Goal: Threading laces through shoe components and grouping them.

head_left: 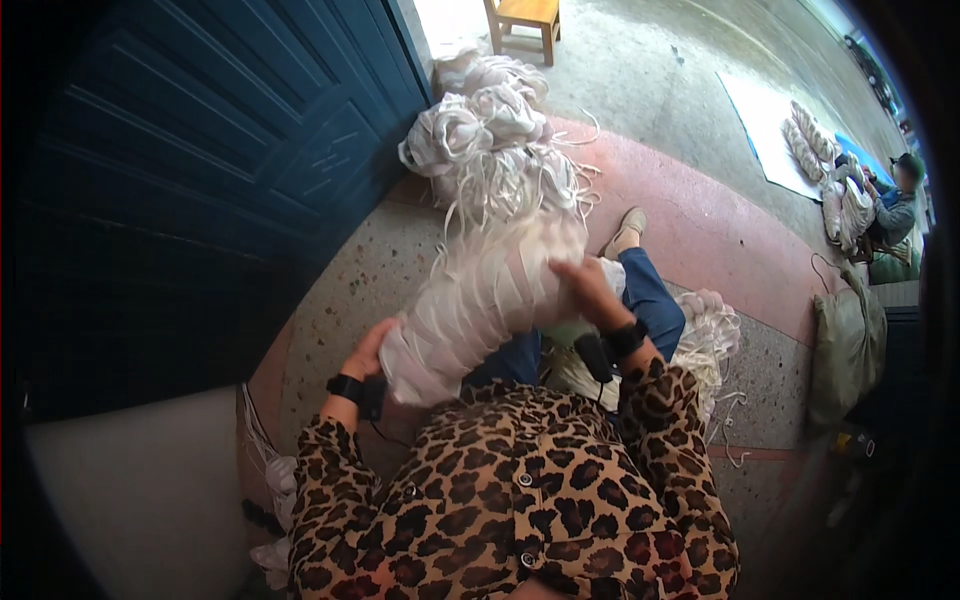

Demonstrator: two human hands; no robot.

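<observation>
In front of my body I hold a long, curved bundle of white and pale pink cloth pieces (485, 315), layered one over another. My left hand (368, 358) grips its lower left end; the fingers are partly hidden behind the cloth. At its right side my right hand (592, 292) is closed on the bundle, slightly blurred. The far edge of the bundle is smeared by motion. Just beyond it lies a heap of similar white bundles (490, 130) with loose straps trailing from them.
A dark blue panelled door (230, 150) stands at the left. More white cloth pieces (708, 335) lie by my right leg. To the right is a greenish sack (848, 345). A wooden chair (528, 14) stands far ahead. Another person (892, 212) sits far right beside bundles.
</observation>
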